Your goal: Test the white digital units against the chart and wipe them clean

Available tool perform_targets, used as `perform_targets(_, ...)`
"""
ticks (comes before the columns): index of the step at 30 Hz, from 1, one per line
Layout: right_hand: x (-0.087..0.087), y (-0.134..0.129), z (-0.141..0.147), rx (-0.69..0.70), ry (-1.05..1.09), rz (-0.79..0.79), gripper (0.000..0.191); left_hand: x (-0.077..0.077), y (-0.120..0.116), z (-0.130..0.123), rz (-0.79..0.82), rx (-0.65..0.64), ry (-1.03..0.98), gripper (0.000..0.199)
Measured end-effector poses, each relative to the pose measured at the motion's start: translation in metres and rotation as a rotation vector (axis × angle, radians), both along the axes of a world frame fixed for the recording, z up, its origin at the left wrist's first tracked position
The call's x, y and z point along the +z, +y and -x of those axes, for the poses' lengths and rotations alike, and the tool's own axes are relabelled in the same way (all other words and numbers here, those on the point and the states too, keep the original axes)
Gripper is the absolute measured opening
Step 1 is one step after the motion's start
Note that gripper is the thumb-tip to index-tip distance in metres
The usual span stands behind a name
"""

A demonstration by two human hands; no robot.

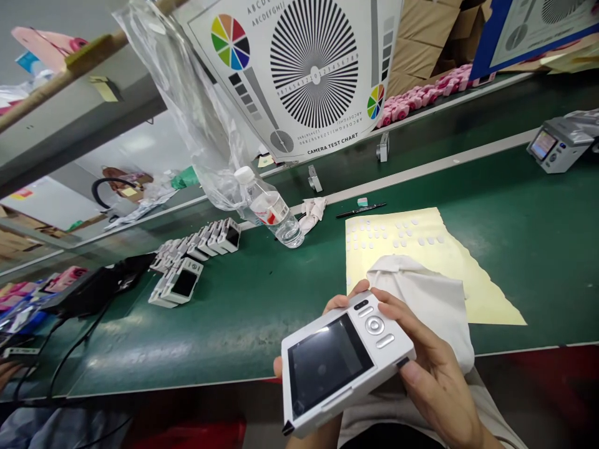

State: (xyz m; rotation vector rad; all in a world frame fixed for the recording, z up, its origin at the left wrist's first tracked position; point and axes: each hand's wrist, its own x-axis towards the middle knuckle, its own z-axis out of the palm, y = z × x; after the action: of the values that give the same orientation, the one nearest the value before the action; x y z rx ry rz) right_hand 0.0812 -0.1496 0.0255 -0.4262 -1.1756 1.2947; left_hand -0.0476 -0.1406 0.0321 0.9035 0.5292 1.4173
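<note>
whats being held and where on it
A white compact camera, held by its edges: the right hand grips its right end, and the left hand supports it from behind.

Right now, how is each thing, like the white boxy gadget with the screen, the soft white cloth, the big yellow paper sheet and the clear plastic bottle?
White plastic handheld device: held in both hands, screen dark.
Left hand: fingers curled under the device's edge.
Right hand: gripping the device's end.
White cloth: crumpled, lying on the yellow sheet.
Yellow sheet: flat on the green table, small pale pieces on it.
Clear plastic water bottle: white cap on.
</note>
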Motion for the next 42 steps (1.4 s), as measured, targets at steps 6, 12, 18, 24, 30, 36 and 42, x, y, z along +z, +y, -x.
perform_targets(6, -0.004, 0.003, 0.008, -0.011, 0.149, 0.105, 0.028, -0.003, -0.003, -0.007, 0.057, 0.022, -0.055, 0.088)
perform_targets(12, 0.001, 0.008, 0.007, -0.012, 0.290, 0.167, 0.020, 0.003, 0.004, -0.021, 0.030, -0.024, -0.145, 0.090)
perform_targets(18, -0.002, 0.009, -0.019, 0.176, -0.008, 0.166, 0.063, 0.003, 0.010, -0.012, -0.017, -0.209, -0.199, 0.092)
perform_targets(24, -0.001, 0.007, -0.027, 0.131, -0.242, 0.088, 0.055, 0.006, 0.005, 0.000, 0.050, -0.206, 0.182, 0.094)
perform_targets(30, -0.008, 0.003, -0.020, 0.011, -0.241, -0.019, 0.048, 0.013, 0.009, 0.004, -0.022, -0.272, 0.294, 0.084)
perform_targets(36, -0.020, 0.006, -0.025, 0.002, -0.238, 0.056, 0.056, 0.017, 0.026, 0.015, 0.028, -0.459, 0.414, 0.094)
perform_targets(42, -0.018, 0.011, -0.026, 0.064, -0.138, 0.171, 0.060, 0.050, 0.022, 0.022, -0.157, -0.216, 0.719, 0.106)
